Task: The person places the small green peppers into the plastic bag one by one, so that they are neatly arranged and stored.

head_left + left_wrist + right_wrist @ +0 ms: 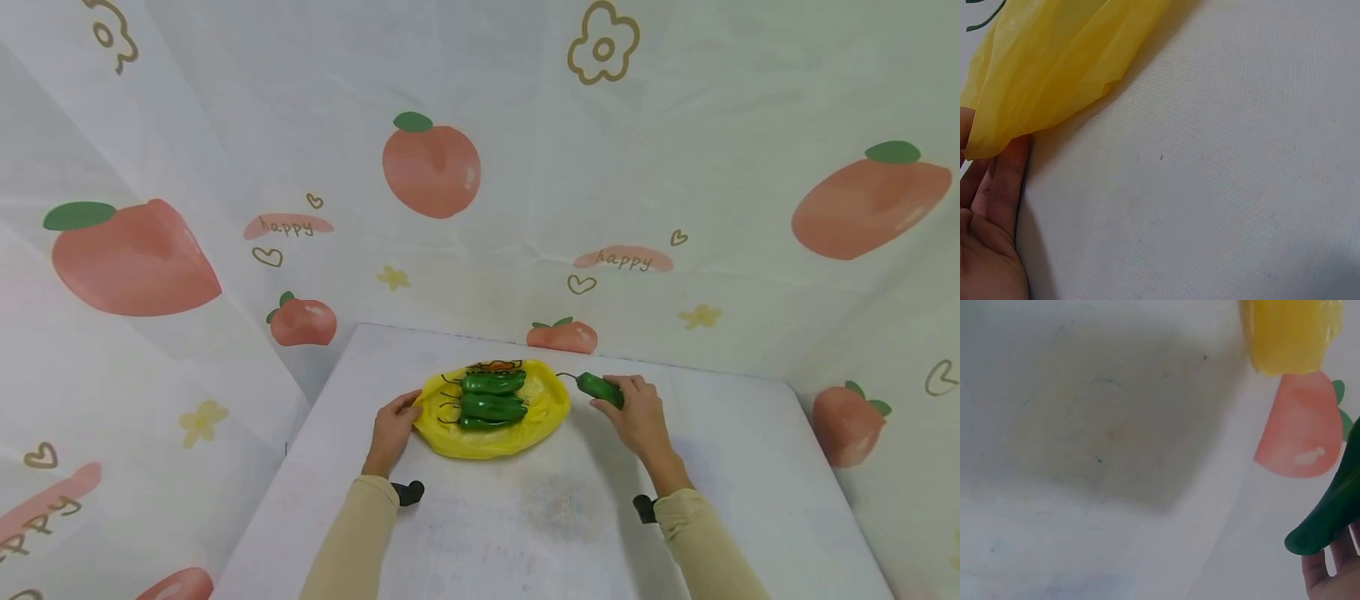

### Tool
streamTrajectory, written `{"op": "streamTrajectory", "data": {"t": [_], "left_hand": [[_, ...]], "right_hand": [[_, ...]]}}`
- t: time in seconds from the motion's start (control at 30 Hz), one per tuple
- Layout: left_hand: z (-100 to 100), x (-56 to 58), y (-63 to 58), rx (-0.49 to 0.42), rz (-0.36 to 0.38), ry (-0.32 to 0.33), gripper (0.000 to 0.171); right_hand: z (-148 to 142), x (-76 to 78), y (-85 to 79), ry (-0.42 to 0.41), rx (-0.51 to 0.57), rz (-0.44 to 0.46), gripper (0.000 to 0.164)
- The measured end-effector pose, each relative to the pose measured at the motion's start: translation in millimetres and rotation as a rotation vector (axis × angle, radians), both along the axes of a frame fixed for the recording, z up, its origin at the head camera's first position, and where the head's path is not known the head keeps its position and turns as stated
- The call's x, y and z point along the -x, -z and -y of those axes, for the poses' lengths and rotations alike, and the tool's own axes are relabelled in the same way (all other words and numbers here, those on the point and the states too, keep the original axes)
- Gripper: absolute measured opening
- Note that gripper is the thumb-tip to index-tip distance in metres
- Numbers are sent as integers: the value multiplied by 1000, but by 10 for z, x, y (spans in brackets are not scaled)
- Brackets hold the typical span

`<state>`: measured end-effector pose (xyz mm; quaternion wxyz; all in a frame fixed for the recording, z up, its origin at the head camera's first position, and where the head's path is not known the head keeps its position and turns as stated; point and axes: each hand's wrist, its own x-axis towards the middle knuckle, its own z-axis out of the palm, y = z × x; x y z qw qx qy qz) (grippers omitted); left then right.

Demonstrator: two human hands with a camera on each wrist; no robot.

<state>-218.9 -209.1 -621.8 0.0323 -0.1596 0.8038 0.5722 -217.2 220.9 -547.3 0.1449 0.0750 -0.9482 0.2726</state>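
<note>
A yellow plastic bag (546, 404) lies flattened on the table with several long green peppers (491, 407) side by side on top, their thin stems pointing left. My left hand (394, 427) pinches the bag's left edge; in the left wrist view, fingers (1007, 181) sit under the yellow plastic (1054, 81) with part of the thumb over it. To the right of the bag, my right hand (636, 414) holds another green pepper (596, 387), its stem toward the bag. The right wrist view shows this pepper's rounded end (1319, 528) against the fingers.
The white table (525, 533) has a dark smudge in front of the bag. Behind and beside it hangs a white cloth (510, 275) printed with peaches, flowers and hearts. A black strap end (408, 493) shows at the left wrist, another (645, 508) at the right.
</note>
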Motion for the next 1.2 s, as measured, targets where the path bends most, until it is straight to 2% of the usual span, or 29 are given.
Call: {"op": "streamTrajectory", "data": {"t": [0.5,0.73,1.03,1.2], "left_hand": [[-4,-4,11,-22,17,1,40],[-8,6,8,-23,14,1,40],[-11,0,-19,-31,13,0,39],[-4,2,-12,-17,15,1,39]], "right_hand": [[228,3,-127,-42,-28,13,50],[309,38,-167,-85,-21,-41,47],[464,70,-190,-126,-34,19,48],[566,67,-165,-153,-21,-35,49]]}}
